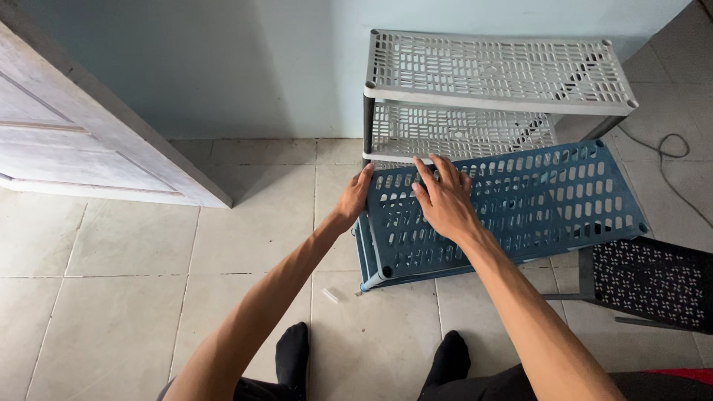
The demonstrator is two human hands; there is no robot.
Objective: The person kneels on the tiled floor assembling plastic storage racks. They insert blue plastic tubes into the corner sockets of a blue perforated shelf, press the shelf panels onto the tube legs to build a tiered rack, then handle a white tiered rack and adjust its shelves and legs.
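Our left hand gripped the blue shelf at its corner; our right hand lay flat, fingers spread, just beside; left fingertips hidden.

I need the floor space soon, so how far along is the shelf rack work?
Done: a grey rack stands by the wall, two tiers on dark posts. In hand: the left hand grips the corner of a blue perforated shelf and the right hand lies flat on it. Left: the blue shelf is not yet on the rack; a black panel lies apart.
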